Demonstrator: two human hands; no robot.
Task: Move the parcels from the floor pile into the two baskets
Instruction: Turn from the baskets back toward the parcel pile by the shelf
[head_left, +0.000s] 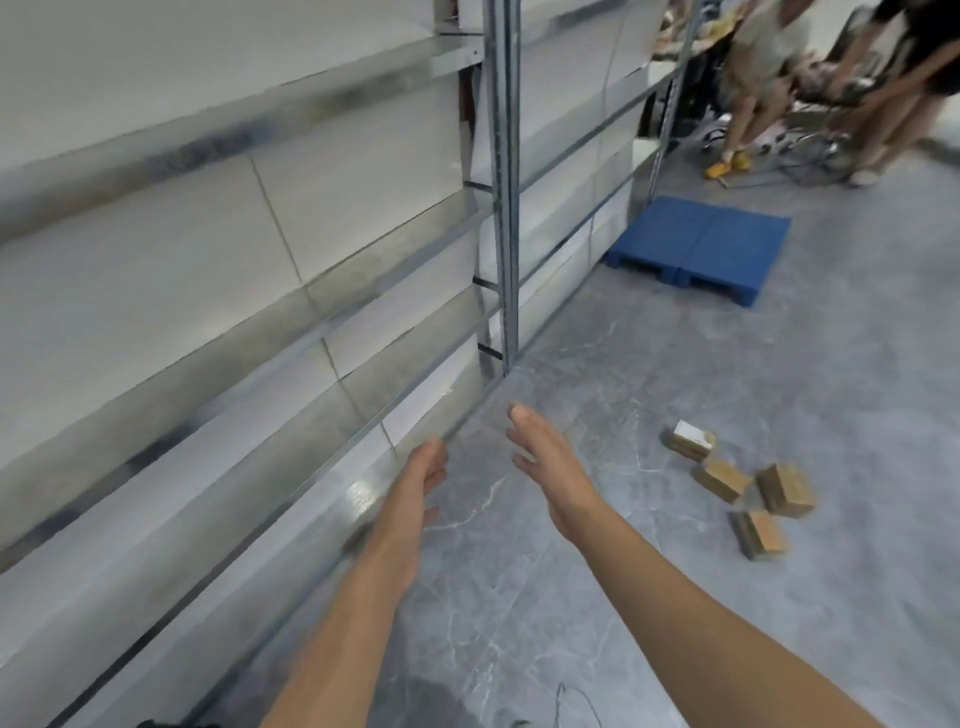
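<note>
Several small brown cardboard parcels (743, 491) lie scattered on the grey floor at the right; the farthest one (690, 439) has a white label on top. Both my arms reach forward over the floor. My left hand (426, 467) is empty with relaxed fingers, close to the lower rail of the metal shelving. My right hand (545, 457) is empty too, fingers straight, well to the left of the parcels. No basket is in view.
Metal shelving (504, 208) with white boxes runs along the left. A blue plastic pallet (701, 247) lies on the floor farther back. Two people (753, 78) stand at the top right among cables and equipment. A thin cable (561, 701) lies near my feet.
</note>
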